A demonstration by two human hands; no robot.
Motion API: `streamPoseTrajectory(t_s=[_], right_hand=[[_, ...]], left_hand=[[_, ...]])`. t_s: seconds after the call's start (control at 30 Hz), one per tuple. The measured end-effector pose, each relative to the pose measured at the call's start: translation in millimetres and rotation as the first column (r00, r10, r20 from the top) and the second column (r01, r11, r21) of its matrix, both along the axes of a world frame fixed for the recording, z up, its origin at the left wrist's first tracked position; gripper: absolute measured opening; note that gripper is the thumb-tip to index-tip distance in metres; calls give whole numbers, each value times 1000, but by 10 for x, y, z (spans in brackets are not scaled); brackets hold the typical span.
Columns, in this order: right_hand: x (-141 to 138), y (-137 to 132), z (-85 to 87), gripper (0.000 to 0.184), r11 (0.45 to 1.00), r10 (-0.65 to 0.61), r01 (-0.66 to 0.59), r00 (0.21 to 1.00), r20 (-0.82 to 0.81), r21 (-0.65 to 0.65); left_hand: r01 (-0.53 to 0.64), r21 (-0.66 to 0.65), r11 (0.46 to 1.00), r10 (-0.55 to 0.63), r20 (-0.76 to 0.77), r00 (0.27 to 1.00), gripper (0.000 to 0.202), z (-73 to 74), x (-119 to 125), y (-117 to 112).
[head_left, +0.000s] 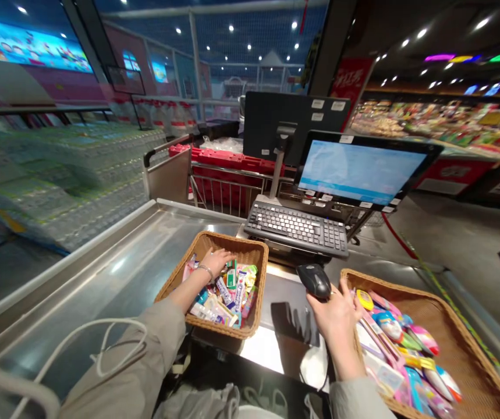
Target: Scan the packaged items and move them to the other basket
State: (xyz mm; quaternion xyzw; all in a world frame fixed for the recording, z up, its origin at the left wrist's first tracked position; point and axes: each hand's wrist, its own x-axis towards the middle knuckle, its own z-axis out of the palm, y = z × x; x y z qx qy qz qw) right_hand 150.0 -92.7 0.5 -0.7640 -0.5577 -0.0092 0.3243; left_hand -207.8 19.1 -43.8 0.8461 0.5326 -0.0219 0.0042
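My left hand [217,261], with a bracelet at the wrist, reaches into a wicker basket [262,291] of small packaged goods. Its fingers are stretched out and apart above the packs, near a green-and-white box [231,276]. Whether the fingertips touch anything, I cannot tell. In my right hand [337,314] is a black barcode scanner [314,280], its head pointing up and away from me; the grip is mostly hidden by the hand. A second wicker basket [463,320], on the right, holds colourful toys and packs right beside that hand.
A keyboard [295,227] and a lit monitor [358,169] stand behind the baskets on the metal counter [131,256]. Farther back is a cart with red crates [227,160]. Stacked bottle packs [57,174] rise at the left. A white cable [114,323] crosses my left sleeve.
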Motion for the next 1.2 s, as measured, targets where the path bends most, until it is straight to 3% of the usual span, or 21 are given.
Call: streamPoseTrajectory(t_s=[0.3, 0.6, 0.83, 1.2], right_hand=[[-152, 126, -142, 39, 1000, 7, -7, 1000, 27, -24], [-199, 230, -260, 42, 999, -31, 33, 998, 61, -33], [-191, 249, -318, 44, 998, -42, 45, 997, 63, -39], [-165, 239, -287, 41, 999, -42, 44, 997, 57, -30]], left_hand=[[232, 16, 973, -229, -96, 969, 33, -349, -32, 367], [389, 45, 920, -383, -102, 918, 18, -571, 39, 513], [451, 45, 891, -445, -98, 890, 13, -570, 47, 592], [452, 53, 891, -445, -103, 890, 12, -414, -29, 566]])
